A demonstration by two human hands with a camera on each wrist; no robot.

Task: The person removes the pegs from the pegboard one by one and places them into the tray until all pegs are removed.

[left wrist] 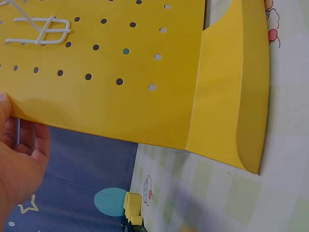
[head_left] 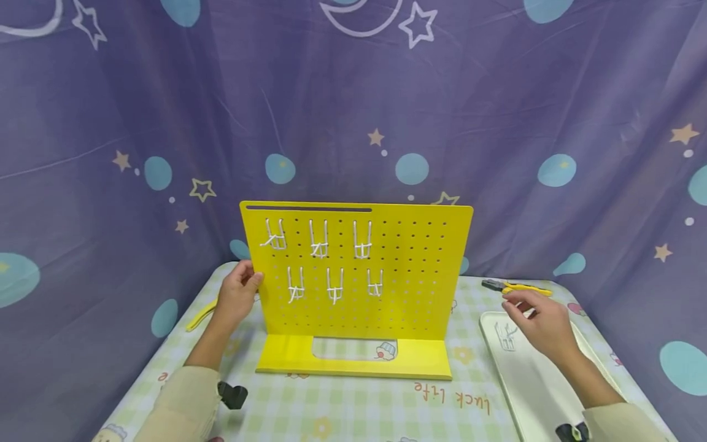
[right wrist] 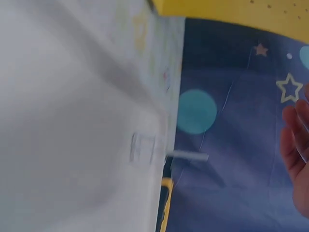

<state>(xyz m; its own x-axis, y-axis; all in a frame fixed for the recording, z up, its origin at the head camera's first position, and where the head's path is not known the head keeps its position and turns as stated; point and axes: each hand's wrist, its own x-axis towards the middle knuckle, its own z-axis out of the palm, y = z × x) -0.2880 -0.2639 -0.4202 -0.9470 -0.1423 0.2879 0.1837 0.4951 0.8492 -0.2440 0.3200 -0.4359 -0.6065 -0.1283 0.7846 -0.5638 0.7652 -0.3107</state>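
Observation:
A yellow pegboard stands upright on its own flat base, with several white wire hooks fixed in two rows toward its left and middle. My left hand grips the board's left edge; in the left wrist view the thumb lies on the front face and the fingers are behind it. Over the far part of a white tray, my right hand hangs with loosely bent fingers and holds nothing. White hooks lie in that tray, to the left below the hand.
Pliers with yellow handles lie behind the tray. Another yellow-handled tool is at the table's left, partly hidden by my left arm. A checked cloth covers the table, and a purple curtain hangs behind.

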